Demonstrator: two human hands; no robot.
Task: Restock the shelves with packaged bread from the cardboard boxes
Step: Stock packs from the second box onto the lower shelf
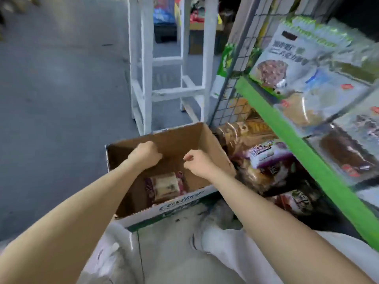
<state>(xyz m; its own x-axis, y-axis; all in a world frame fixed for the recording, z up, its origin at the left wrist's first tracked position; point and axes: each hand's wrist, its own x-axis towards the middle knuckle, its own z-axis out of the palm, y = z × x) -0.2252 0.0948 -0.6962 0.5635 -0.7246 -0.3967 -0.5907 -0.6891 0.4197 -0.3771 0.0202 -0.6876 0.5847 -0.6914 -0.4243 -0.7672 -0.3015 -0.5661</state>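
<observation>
Cardboard is what both hands are held over: one open box [202,138] stands on the floor beside a green-edged shelf [291,138]. The left hand [144,153] and the right hand [196,162] are poised inside the box mouth, above its bottom, with fingers curled inward; nothing can be seen gripped in either, though motion blur leaves the fingertips unclear.

One bread pack [165,186], purple-trimmed, is seen lying flat at the near end of the box bottom, below and between the two wrists. No other pack can be made out in the box, so it appears nearly emptied.

The step in hand is judged to be the reach into the box for that remaining pack. For the next move, the hands would need to be lowered and drawn back toward the near wall, the soft wrapper taken lightly so the bread is not crushed, then the pack lifted clear of the box rim and carried right to the shelf.

On the shelf, several packs are already laid: about three on the upper level [307,64] and at least three on the lower level [270,154]; blur prevents an exact count. One white frame [146,64] stands behind the box.
</observation>
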